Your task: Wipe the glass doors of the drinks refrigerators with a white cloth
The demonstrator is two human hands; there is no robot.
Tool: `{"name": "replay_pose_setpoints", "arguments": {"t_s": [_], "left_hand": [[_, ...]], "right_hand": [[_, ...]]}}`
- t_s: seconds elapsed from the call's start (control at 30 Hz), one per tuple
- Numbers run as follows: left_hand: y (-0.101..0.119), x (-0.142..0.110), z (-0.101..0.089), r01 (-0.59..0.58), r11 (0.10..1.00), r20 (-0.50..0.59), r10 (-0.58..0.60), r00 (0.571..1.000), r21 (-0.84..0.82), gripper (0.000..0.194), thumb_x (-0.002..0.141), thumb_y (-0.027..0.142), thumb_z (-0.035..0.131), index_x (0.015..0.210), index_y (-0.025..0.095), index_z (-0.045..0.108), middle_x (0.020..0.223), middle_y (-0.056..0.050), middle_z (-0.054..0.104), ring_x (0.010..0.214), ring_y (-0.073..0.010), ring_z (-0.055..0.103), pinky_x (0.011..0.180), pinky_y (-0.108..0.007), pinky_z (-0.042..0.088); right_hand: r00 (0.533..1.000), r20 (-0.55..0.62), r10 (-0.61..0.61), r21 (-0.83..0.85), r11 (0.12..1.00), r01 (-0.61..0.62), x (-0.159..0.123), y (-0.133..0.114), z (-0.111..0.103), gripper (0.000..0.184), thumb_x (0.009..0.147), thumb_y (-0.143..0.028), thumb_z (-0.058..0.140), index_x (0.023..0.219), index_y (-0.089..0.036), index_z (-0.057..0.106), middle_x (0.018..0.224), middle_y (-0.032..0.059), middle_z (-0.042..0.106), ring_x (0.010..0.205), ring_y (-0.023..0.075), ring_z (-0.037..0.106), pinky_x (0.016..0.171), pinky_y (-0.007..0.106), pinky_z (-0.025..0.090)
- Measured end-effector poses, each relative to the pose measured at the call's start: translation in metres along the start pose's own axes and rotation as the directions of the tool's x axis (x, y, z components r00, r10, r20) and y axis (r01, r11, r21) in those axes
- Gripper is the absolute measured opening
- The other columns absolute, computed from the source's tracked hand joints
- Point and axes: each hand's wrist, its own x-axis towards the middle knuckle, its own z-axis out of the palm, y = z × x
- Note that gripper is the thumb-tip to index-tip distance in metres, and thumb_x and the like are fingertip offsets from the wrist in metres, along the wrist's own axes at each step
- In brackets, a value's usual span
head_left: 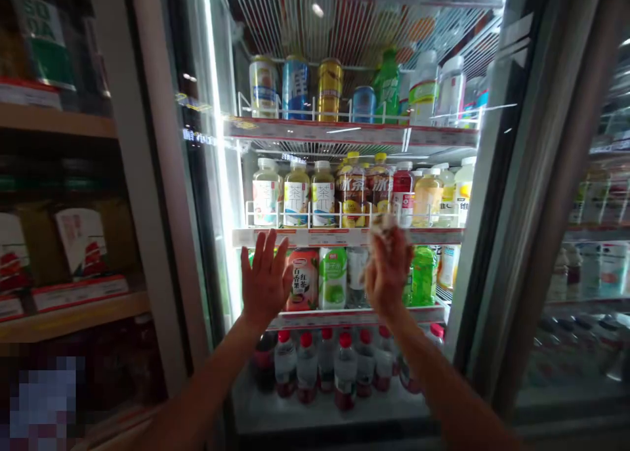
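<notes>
My left hand (264, 277) is raised with its fingers spread, palm toward the glass door (197, 175) of a lit drinks fridge. It seems to rest on the glass, in front of the second shelf from the bottom. My right hand (388, 274) is closed around a pale, crumpled cloth (384, 226), blurred and held up at the glass. Behind the cloth are the price rail (335, 237) and bottles of iced tea (353, 188). A red carton-like drink (302, 280) and a green-and-white one (333, 278) show between my hands.
Cans (295, 86) and bottles fill the upper shelf. Several red-capped bottles (345, 372) stand at the bottom. A wooden shelf (59, 119) with jars is on the left. A metal door frame (546, 208) and another glass-fronted fridge are on the right.
</notes>
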Motion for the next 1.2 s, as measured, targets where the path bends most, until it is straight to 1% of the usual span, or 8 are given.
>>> {"name": "replay_pose_setpoints", "arguments": {"t_s": [0.13,0.33,0.6,0.73,0.87,0.97,1.1,1.2], "left_hand": [[-0.001,0.0,-0.002,0.0,1.0,0.004,0.001,1.0,-0.024,0.066,0.086,0.024,0.05,0.144,0.025,0.017,0.149,-0.007,0.023,0.139,-0.0211,0.016,0.115,-0.043,0.009],[0.001,-0.001,0.0,0.011,1.0,0.008,-0.011,1.0,-0.02,0.067,0.086,0.024,0.049,0.144,0.024,0.015,0.149,-0.007,0.021,0.139,-0.0223,0.015,0.115,-0.046,0.009],[0.0,0.001,-0.001,0.002,1.0,-0.009,-0.002,1.0,-0.03,0.068,0.085,0.023,0.05,0.144,0.025,0.016,0.15,-0.006,0.02,0.14,-0.0202,0.014,0.115,-0.042,0.007],[0.001,0.0,-0.001,0.001,1.0,-0.008,-0.001,1.0,-0.026,0.068,0.085,0.022,0.051,0.144,0.025,0.017,0.15,-0.006,0.02,0.14,-0.0204,0.014,0.115,-0.042,0.007],[0.003,0.0,0.0,0.014,1.0,-0.008,-0.014,1.0,-0.022,0.069,0.085,0.022,0.051,0.144,0.024,0.016,0.15,-0.006,0.02,0.14,-0.0206,0.013,0.115,-0.043,0.007],[0.002,0.0,0.001,0.012,1.0,-0.008,-0.012,1.0,-0.025,0.069,0.085,0.023,0.051,0.144,0.025,0.016,0.15,-0.006,0.019,0.14,-0.0206,0.014,0.115,-0.043,0.006],[0.0,0.001,0.0,-0.002,1.0,-0.01,0.002,1.0,-0.028,0.068,0.085,0.023,0.051,0.144,0.025,0.016,0.15,-0.006,0.02,0.14,-0.0198,0.014,0.115,-0.042,0.006],[0.0,0.001,-0.001,-0.005,1.0,-0.013,0.004,1.0,-0.028,0.068,0.085,0.023,0.05,0.144,0.026,0.016,0.15,-0.006,0.021,0.14,-0.0198,0.014,0.115,-0.042,0.007]], "right_hand": [[0.988,0.092,-0.123,0.033,0.992,0.121,-0.011,-0.013,0.001,0.062,0.085,-0.019,0.041,0.142,-0.033,0.022,0.152,0.0041,0.019,0.136,0.026,0.028,0.111,0.051,0.021],[0.952,-0.185,0.243,-0.136,0.953,-0.27,-0.001,0.089,-0.024,0.051,0.086,-0.022,0.037,0.138,-0.022,0.037,0.147,0.0121,0.028,0.135,0.03,0.03,0.105,0.056,0.029],[0.981,0.114,-0.16,0.026,0.987,0.158,-0.024,0.002,-0.009,0.06,0.085,-0.019,0.04,0.142,-0.033,0.024,0.151,0.0045,0.02,0.136,0.0262,0.029,0.109,0.05,0.026],[0.997,-0.064,0.037,-0.109,0.993,-0.044,-0.016,0.076,-0.023,0.058,0.083,-0.016,0.043,0.139,-0.026,0.034,0.148,0.0112,0.027,0.134,0.0285,0.031,0.107,0.051,0.028],[0.906,-0.292,0.307,-0.117,0.928,-0.353,0.007,0.146,-0.031,0.053,0.081,-0.016,0.037,0.134,-0.013,0.043,0.143,0.0178,0.032,0.132,0.0301,0.034,0.103,0.054,0.033],[0.927,-0.251,0.279,-0.058,0.952,-0.302,0.015,0.112,-0.024,0.052,0.083,-0.015,0.036,0.135,-0.017,0.041,0.146,0.0145,0.029,0.133,0.0283,0.032,0.105,0.054,0.032],[0.991,0.079,-0.11,0.038,0.994,0.107,0.009,0.039,-0.017,0.055,0.085,-0.015,0.04,0.137,-0.032,0.036,0.149,0.0042,0.026,0.135,0.0227,0.031,0.109,0.047,0.029],[0.982,0.094,-0.162,0.02,0.987,0.16,0.009,0.058,-0.023,0.056,0.084,-0.015,0.042,0.137,-0.034,0.035,0.148,0.0025,0.028,0.135,0.0224,0.031,0.11,0.047,0.027]]}}
